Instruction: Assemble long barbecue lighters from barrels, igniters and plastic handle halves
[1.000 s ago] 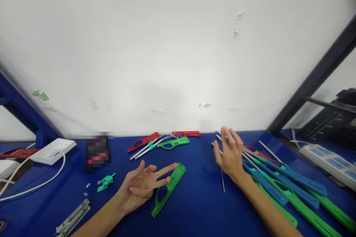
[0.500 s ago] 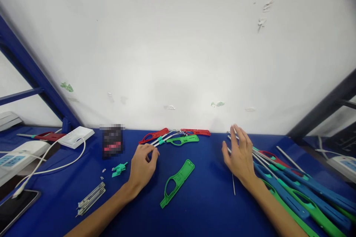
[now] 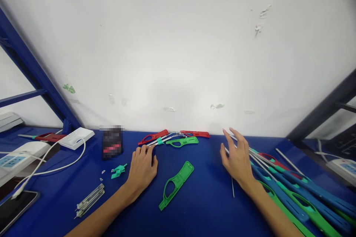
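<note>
My left hand [image 3: 142, 166] lies palm down with its thumb apart, its fingertips close to metal tubes that carry a teal piece [image 3: 160, 141]; whether it touches them cannot be made out. My right hand [image 3: 237, 161] is open, fingers spread, over the metal tips of assembled long-nosed lighters [image 3: 294, 192] in blue, green and red. Between the hands lies a green lighter handle shell [image 3: 182, 177]. At the wall are a red handle shell [image 3: 160, 135], another red shell [image 3: 200, 134] and a green one [image 3: 190, 140]. A thin metal rod [image 3: 233, 189] shows below my right hand.
Teal plastic parts [image 3: 119, 170] and several clear narrow parts [image 3: 90, 200] lie left of my left hand. Further left are a dark pixelated item [image 3: 112, 142], a white box [image 3: 76, 137], power strip [image 3: 16, 159], cables and phone [image 3: 16, 213]. A white wall [image 3: 178, 52] rises behind.
My left hand's fingers have straightened and flattened forward from a more curled pose. My right hand has moved slightly left, fingers still apart. The view has tilted a little.
</note>
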`<state>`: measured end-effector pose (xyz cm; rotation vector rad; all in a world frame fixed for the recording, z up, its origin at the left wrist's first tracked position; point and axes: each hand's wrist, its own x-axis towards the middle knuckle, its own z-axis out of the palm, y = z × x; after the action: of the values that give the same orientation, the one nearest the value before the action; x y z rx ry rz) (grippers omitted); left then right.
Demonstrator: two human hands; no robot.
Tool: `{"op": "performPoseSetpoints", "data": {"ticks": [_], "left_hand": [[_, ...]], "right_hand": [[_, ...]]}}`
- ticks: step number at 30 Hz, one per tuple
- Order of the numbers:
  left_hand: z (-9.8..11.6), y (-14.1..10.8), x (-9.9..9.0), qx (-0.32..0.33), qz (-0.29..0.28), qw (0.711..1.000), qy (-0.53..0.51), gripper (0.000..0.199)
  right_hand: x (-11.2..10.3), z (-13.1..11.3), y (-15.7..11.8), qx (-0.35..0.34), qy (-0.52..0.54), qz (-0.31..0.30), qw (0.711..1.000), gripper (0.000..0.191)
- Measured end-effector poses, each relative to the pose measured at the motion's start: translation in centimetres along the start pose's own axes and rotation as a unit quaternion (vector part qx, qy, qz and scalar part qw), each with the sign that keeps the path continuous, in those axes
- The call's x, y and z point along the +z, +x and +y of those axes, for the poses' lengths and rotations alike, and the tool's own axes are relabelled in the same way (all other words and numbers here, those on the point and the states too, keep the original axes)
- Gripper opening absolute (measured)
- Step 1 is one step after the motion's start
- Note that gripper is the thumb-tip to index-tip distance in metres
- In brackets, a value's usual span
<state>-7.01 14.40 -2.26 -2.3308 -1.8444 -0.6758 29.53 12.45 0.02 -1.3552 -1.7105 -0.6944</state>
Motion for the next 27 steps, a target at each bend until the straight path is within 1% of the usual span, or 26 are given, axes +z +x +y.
{"op": "performPoseSetpoints", "data": {"ticks": [5,15,21,27], "left_hand": [[0.1,0.0,-0.1,-0.001,0.007,0.999,0.035,0.035],[0.9,-0.2,-0.5,-0.020,0.010,0.998,0.064,0.038],[1.1,-0.5,-0.8,-0.024,0.000,0.998,0.050,0.035],[1.2,-0.4,-1.0,-0.034,-0.028,0.999,0.010,0.034]], "right_hand": [[0.0,0.1,-0.1,-0.005,0.009,-0.004,1.000,0.047],[0.5,0.6,-0.5,-0.023,0.009,-0.025,0.999,0.042],[0.8,0.9,-0.9,-0.041,0.012,-0.021,0.999,0.036],[1.0,1.3,-1.2,-0.059,0.004,-0.029,0.998,0.034]]}}
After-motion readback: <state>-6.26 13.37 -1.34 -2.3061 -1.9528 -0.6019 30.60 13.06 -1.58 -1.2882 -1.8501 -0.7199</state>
